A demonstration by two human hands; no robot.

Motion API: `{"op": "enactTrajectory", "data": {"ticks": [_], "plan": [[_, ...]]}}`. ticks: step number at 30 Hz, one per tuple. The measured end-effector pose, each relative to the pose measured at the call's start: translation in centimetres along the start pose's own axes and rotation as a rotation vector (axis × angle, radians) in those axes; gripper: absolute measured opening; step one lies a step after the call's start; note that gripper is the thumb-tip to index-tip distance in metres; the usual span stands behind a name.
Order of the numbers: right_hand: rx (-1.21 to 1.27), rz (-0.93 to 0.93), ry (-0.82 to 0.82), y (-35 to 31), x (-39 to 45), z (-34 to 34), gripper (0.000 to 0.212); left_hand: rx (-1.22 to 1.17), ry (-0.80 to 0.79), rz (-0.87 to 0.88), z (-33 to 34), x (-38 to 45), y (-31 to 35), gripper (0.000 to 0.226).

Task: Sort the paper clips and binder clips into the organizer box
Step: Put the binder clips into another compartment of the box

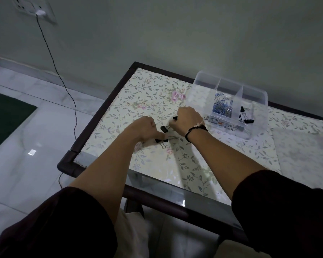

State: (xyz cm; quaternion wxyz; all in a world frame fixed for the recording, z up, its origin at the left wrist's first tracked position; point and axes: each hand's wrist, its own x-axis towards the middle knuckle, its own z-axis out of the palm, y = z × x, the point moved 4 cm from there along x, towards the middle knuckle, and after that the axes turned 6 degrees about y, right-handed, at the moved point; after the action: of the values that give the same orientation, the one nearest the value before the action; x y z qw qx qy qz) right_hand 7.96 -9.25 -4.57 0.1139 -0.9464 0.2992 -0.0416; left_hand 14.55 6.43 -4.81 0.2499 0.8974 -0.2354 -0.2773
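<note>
A dark-framed table (pixel 101 116) wears a floral cover (pixel 149 90); on it sit a clear organizer box (pixel 254 94) and black binder clips (pixel 164 129), perhaps three.

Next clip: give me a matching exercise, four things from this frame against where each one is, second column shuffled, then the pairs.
1. paper clips
2. organizer box
3. left hand
4. charger cable

A. hanging down the wall from the socket to the floor
B. on the table's far right part
C. over loose binder clips on the table
D. in the box's middle compartment

Pairs: 1-D, 2-B, 3-C, 4-A
</note>
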Motion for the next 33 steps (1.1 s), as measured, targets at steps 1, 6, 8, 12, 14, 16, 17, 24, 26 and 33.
{"op": "enactTrajectory", "data": {"ticks": [1,6,8,12,14,16,17,24,26,33], "plan": [[0.154,0.071,-0.013,0.5,-0.4,-0.5,0.028,0.033,0.012,0.018,0.1,0.0,0.0,0.046],[1.336,0.682,-0.329,3.3,-4.0,-0.7,0.018,0.086,0.051,0.062,0.4,-0.1,0.2,0.038],[1.58,0.759,-0.398,4.1,-5.2,-0.4,0.014,0.082,0.055,0.067,0.6,-0.2,0.2,0.035],[1.815,0.808,-0.45,4.8,-6.9,-0.2,0.021,0.055,0.069,0.06,0.8,-0.1,0.4,0.024],[1.837,0.801,-0.477,4.8,-7.1,-0.3,0.028,0.044,0.063,0.055,0.8,0.0,0.3,0.019],[1.821,0.796,-0.5,4.7,-7.1,-0.2,0.027,0.019,0.041,0.038,1.1,0.2,0.1,0.018],[1.795,0.788,-0.507,4.7,-7.1,-0.1,0.025,-0.003,0.028,0.025,1.1,0.3,-0.1,0.018],[1.464,0.643,-0.465,3.6,-5.5,0.2,0.024,-0.418,0.039,-0.136,-0.7,0.1,-0.2,0.014],[1.257,0.526,-0.411,2.9,-4.8,0.0,0.033,-0.706,0.004,-0.281,-0.4,0.2,-0.5,0.01],[0.319,0.145,-0.167,-0.4,-2.5,-0.1,0.052,-1.355,-0.128,-0.454,-0.7,-0.1,-1.2,0.008]]}}
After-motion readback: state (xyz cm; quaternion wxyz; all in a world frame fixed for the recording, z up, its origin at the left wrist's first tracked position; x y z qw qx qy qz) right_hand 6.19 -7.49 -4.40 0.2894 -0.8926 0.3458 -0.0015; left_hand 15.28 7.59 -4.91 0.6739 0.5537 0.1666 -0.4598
